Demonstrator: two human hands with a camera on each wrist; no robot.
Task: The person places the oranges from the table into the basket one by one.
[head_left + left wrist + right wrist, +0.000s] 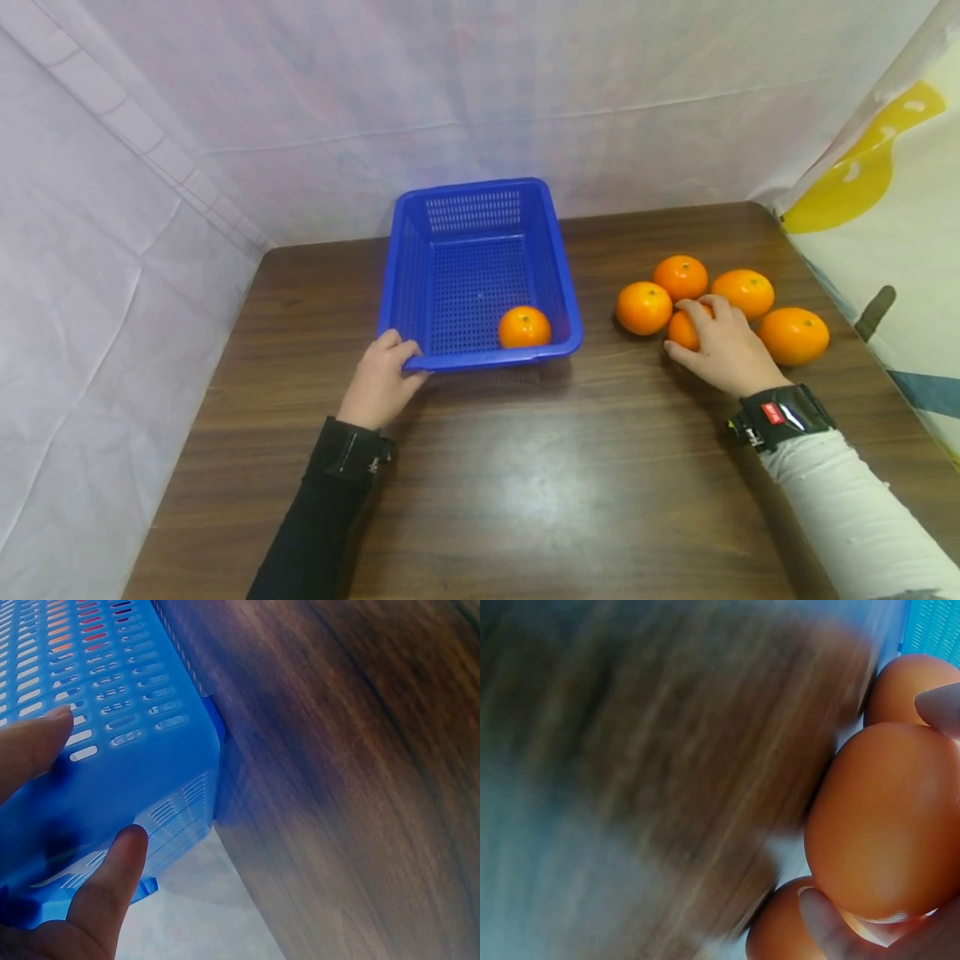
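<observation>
My left hand (382,375) grips the front left corner of a blue plastic basket (480,360), fingers over the rim. In the left wrist view, two fingers lie against the slotted basket wall (150,780). One orange (524,327) sits inside, near the front right corner. Over on the right, my right hand (723,346) holds an orange (682,332) on the table, the hand covering much of it. Up close in the right wrist view, this orange (885,825) lies between the thumb and fingers, with other oranges on either side of it.
Several more oranges cluster around the right hand, among them a left one (643,308), a back one (679,277) and a right one (793,337). The brown wooden table (525,467) meets a pale cloth (322,167) behind and at both sides.
</observation>
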